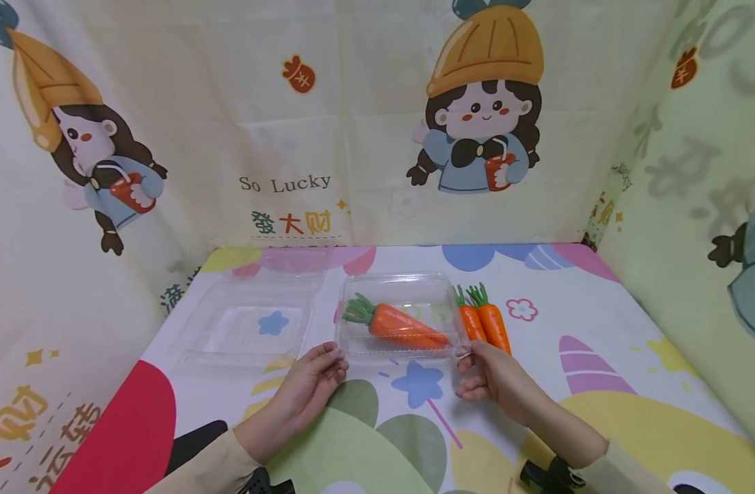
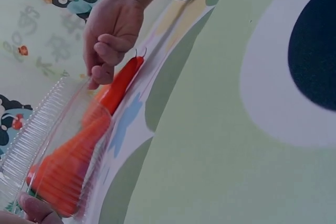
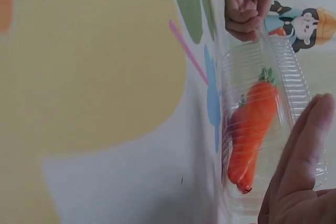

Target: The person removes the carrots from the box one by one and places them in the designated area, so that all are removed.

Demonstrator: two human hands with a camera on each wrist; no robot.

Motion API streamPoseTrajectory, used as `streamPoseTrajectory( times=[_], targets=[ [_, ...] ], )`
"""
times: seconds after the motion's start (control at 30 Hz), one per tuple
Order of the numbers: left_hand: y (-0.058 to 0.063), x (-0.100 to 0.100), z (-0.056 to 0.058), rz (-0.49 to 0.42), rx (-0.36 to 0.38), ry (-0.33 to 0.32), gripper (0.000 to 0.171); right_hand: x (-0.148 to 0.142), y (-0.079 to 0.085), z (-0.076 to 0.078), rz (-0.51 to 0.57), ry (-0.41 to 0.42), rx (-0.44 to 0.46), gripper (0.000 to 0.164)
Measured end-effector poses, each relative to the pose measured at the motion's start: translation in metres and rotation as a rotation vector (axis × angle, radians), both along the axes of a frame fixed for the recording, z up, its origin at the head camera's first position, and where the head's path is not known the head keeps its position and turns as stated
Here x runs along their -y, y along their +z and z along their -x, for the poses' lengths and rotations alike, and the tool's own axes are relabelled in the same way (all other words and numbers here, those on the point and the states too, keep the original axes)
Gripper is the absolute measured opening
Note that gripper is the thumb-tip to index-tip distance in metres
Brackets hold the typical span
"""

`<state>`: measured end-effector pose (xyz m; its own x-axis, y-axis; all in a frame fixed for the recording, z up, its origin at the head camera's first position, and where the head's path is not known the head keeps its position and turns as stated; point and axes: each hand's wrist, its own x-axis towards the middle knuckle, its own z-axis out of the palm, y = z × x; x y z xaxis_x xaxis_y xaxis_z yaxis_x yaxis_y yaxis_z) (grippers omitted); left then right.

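A clear plastic box (image 1: pixel 400 285) with a hinged lid stands in front of me on the table. Inside it lies an orange carrot (image 1: pixel 408 326) with a green top pointing left. In the right wrist view, a second tip shows beside the end of the carrot (image 3: pixel 257 114). My left hand (image 1: pixel 315 384) pinches the box at its front left corner, fingers curled. At the front right corner, my right hand (image 1: pixel 500 377) holds the rim between thumb and forefinger. Two loose carrots (image 1: pixel 492 322) lie right beside the box, green tops toward the back.
To the left sits another clear plastic box (image 1: pixel 213 322), its lid laid back. The patterned tablecloth (image 1: pixel 587 288) reaches to the printed curtain (image 1: pixel 365 137) at the back. Curtains also hang along both sides.
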<state>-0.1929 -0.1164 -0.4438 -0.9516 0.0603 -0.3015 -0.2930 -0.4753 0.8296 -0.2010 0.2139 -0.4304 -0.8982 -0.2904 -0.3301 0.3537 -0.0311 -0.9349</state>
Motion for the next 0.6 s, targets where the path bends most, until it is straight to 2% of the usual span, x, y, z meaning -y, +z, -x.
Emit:
streamPoseTrajectory(
  times=[0.27, 0.47, 0.6],
  targets=[
    [0.0008, -0.0035, -0.002, 0.057, -0.042, 0.019, 0.025, -0.0069, -0.001, -0.0037, 0.126, -0.055, 0.028, 0.028],
    [-0.0001, -0.0038, -0.0021, 0.112, -0.065, 0.029, 0.027, -0.0075, -0.0024, -0.0007, 0.142, -0.083, 0.028, 0.042],
    [-0.0002, -0.0037, -0.0019, 0.137, -0.076, 0.028, 0.028, -0.0087, -0.0013, 0.0007, 0.165, -0.084, 0.057, 0.033]
  ],
)
